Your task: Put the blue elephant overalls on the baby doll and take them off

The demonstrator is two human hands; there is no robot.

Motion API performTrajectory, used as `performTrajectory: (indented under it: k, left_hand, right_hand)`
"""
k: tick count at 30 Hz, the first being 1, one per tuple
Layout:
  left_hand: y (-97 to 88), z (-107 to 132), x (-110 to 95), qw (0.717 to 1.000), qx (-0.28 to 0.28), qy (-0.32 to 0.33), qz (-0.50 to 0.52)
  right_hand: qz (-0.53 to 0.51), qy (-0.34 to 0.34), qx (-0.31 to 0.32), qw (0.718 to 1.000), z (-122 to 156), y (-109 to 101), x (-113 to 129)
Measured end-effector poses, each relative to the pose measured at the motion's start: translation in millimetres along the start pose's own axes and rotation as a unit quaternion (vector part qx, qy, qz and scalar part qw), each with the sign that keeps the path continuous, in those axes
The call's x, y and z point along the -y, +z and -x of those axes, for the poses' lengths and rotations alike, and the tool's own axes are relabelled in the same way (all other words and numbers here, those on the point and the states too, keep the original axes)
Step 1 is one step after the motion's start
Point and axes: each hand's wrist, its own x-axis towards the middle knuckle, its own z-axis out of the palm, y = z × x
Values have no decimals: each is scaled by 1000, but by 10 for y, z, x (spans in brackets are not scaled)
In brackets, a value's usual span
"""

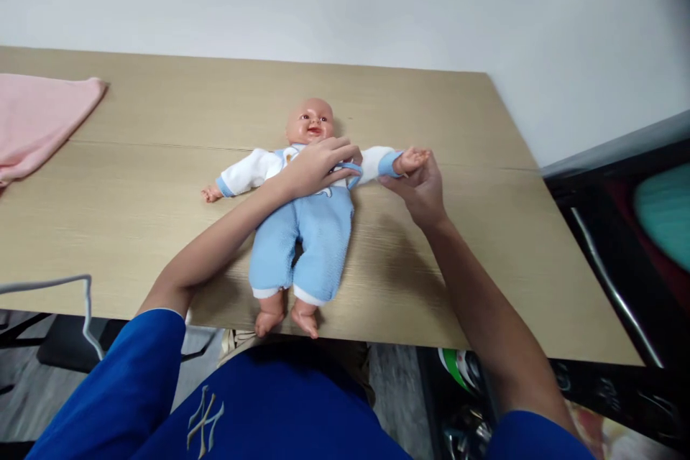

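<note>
A baby doll in a white top and light blue trousers lies on its back on the wooden table, head toward the wall, feet at the near edge. My left hand rests on the doll's chest, fingers curled around the blue strap near its shoulder. My right hand pinches the doll's outstretched arm at the wrist, beside the blue cuff. The doll's other arm lies stretched out flat to the left.
A pink cloth lies at the table's far left. A white wire hanger pokes in at the near left edge. A dark shelf or cart stands to the right of the table. A white wall runs behind.
</note>
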Motion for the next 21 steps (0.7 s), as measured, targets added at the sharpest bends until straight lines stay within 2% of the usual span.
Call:
performTrajectory:
  k: [4,7,10,14,21]
  left_hand:
    - [-70,58,-159,994,-18,-1,110]
    - [-95,89,-223,990,-49,1,132]
    - [-97,77,-233,988,-61,5,143]
    - [-64,18,-155,973,-92,-27,208]
    - [32,-50,126,960,-65,-42,271]
  right_hand:
    - [24,-31,36,999,-70,346,61]
    - [86,-76,71,991,-46,476,101]
    - [121,-101,99,983,-5,459,132]
    - [130,-96,137,977,45,367,174]
    - [119,-119,114,979,143,464,199]
